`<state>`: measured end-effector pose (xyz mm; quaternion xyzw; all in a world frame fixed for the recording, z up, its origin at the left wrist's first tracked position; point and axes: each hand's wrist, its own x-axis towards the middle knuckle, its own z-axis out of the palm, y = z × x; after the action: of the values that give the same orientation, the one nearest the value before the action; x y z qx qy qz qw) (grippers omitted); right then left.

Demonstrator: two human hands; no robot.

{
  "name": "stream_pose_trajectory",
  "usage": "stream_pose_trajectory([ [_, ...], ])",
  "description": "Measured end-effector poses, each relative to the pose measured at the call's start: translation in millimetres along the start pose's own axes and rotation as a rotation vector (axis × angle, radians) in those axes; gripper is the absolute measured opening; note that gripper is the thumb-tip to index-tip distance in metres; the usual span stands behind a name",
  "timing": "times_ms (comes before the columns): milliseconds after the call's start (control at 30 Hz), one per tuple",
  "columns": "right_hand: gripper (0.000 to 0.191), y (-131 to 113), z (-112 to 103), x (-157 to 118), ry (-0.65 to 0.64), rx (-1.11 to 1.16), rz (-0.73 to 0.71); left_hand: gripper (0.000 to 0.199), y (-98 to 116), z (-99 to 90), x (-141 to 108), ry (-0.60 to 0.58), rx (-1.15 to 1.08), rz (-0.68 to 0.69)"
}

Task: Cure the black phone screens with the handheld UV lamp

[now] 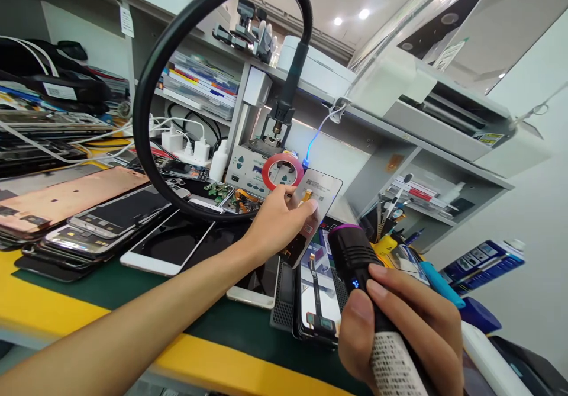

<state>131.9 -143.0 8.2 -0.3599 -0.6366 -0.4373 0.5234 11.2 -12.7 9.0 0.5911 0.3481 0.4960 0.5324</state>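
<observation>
My left hand [280, 217] is closed on a phone screen [323, 190], pinching it with the thumb over its grey back. A small gold ribbon cable [307, 195] shows beside that thumb. Just above the fingers is a roll of red tape [267, 174]; whether they touch it I cannot tell. My right hand [412, 319] is wrapped round a black flashlight [350, 251] with a purple rim and small lit blue digits. The flashlight's head points up and left, towards the screen. Below lies another phone screen [316, 289], back up with a dark ribbon cable.
White-framed phones [171, 245] and stacked phone parts [110, 212] cover the green mat [213, 331]. A thick black hose [144, 88] loops in front of a grey control box [246, 168]. Tools and a blue can [483, 263] stand right, beneath shelves.
</observation>
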Motion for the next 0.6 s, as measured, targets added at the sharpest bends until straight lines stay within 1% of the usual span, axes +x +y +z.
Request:
stream_pose_trajectory([
  [100,0.017,0,-1,0,-0.003,-0.004,-0.014,0.04,-2,-0.6,0,-0.019,0.023,0.06],
  [167,0.019,-1,-4,0,-0.009,-0.02,0.001,0.039,-6,-0.5,0,-0.011,0.047,0.112],
  [300,0.027,2,-10,-2,-0.049,-0.08,0.117,0.039,-8,0.9,-4,0.099,0.151,0.25],
  [333,0.028,3,-11,-2,-0.038,-0.086,0.124,0.039,-7,1.5,-5,0.121,0.168,0.277],
  [400,0.029,6,-11,-2,0.018,-0.077,0.092,0.038,-4,2.8,-8,0.16,0.213,0.331],
  [467,0.028,6,-10,-2,0.025,-0.07,0.093,0.036,-3,4.0,-10,0.211,0.278,0.394],
  [600,0.024,0,-9,-2,-0.065,-0.076,0.144,0.036,-6,5.2,-10,0.297,0.401,0.522],
])
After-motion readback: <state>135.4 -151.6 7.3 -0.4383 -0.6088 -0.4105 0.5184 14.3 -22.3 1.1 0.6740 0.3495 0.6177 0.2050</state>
